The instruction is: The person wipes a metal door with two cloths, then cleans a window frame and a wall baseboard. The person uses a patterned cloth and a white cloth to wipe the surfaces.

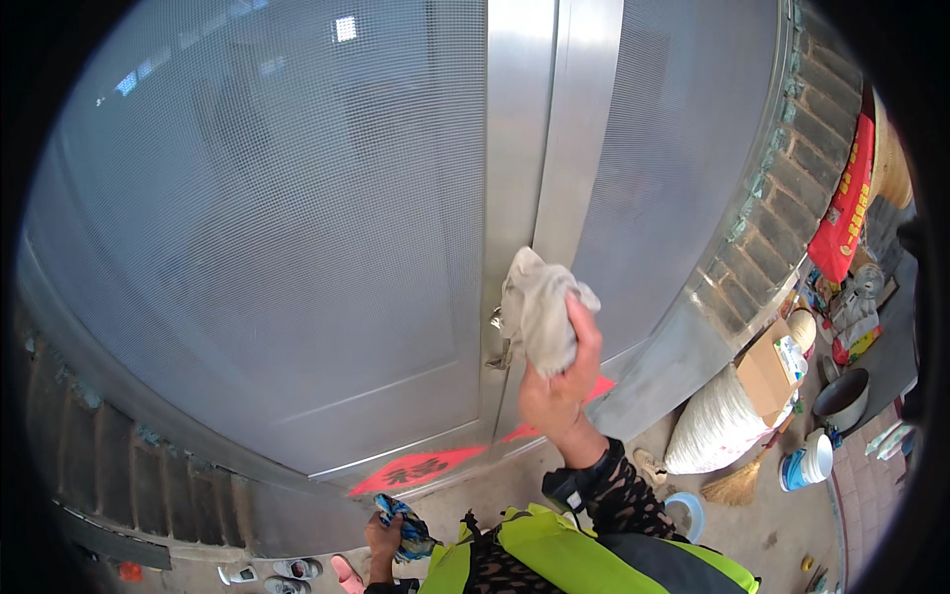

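Observation:
My right hand (560, 393) grips a crumpled grey-white cloth (540, 315) and presses it against the metal frame (519, 148) where two screened door panels meet. Just left of the cloth, a door handle (496, 360) is partly covered by it. Lower down, my left hand (384, 538) holds a bunched blue patterned cloth (407, 527) near my waist. A mesh screen (297, 245) fills the wide left panel, and a narrower screen (653, 163) fills the right one. Near the door's foot is a red paper diamond (419, 469) bearing a black character.
Brick wall (772, 215) borders the door. At right stand a white woven sack (716, 427), a cardboard box (764, 371), a straw broom (735, 479), a white bucket (816, 457) and a blue basin (690, 512). Several shoes (297, 570) lie on the floor at lower left.

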The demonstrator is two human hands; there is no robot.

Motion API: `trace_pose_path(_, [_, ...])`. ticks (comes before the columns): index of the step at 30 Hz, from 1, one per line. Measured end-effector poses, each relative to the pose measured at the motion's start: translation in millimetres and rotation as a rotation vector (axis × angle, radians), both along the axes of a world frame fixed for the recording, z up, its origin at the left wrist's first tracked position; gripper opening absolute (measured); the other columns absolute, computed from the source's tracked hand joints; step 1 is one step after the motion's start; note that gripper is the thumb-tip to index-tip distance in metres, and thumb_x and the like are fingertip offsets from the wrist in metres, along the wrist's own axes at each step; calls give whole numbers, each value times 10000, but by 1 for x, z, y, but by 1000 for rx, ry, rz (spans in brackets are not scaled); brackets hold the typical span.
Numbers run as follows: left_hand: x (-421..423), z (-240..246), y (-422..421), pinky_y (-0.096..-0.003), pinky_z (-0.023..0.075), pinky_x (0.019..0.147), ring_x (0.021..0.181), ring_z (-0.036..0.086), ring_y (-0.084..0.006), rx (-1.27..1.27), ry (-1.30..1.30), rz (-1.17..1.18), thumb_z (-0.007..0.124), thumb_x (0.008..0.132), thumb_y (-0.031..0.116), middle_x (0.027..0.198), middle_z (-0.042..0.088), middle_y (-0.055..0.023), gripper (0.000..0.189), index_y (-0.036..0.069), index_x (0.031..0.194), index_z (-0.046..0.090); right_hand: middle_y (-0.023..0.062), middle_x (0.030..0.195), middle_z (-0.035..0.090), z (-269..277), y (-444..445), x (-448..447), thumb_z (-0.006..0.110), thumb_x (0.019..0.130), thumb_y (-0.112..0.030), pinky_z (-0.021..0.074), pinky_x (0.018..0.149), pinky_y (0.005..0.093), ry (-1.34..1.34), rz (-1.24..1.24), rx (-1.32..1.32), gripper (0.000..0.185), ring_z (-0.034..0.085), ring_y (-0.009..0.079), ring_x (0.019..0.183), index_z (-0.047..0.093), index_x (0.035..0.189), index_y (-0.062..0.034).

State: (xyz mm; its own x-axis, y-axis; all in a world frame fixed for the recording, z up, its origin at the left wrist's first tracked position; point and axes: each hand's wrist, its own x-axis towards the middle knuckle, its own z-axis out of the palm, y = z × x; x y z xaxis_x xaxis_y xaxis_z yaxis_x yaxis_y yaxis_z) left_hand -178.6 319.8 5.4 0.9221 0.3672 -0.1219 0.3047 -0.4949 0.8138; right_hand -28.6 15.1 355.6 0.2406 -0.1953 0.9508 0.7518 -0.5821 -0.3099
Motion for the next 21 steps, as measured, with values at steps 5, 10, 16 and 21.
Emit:
trace_pose_path(5, [14,-1,-8,-410,525,678,745,692,-330,66,50,-44,772,773,292,792,695,-193,369,-7,965,672,210,1194,604,8,-21,6,592,622,70,494,897,398,143,-87,-387,667,610,376,1038,543,1285,16])
trace_pose_path(10, [29,-9,-15,-445,521,678,773,684,-385,61,36,-83,763,774,314,804,694,-207,359,9,939,670,176,1152,623,-20,-29,-7,662,586,48,501,786,400,93,-95,-421,678,624,340,940,575,1256,-4])
trace_pose_path(16, [34,-14,-14,-462,515,661,761,675,-402,42,26,-78,760,768,310,778,681,-213,360,4,926,656,153,1155,621,-41,-28,-4,700,628,41,454,836,416,41,-136,-345,622,606,353,957,581,1235,-16])
trace_pose_path(21, [36,-19,-10,-428,521,661,729,690,-356,32,37,-75,746,784,270,775,684,-220,363,-47,929,647,132,1144,606,-33,-25,21,708,627,19,429,827,421,69,-232,-370,641,585,334,947,584,1253,-37])
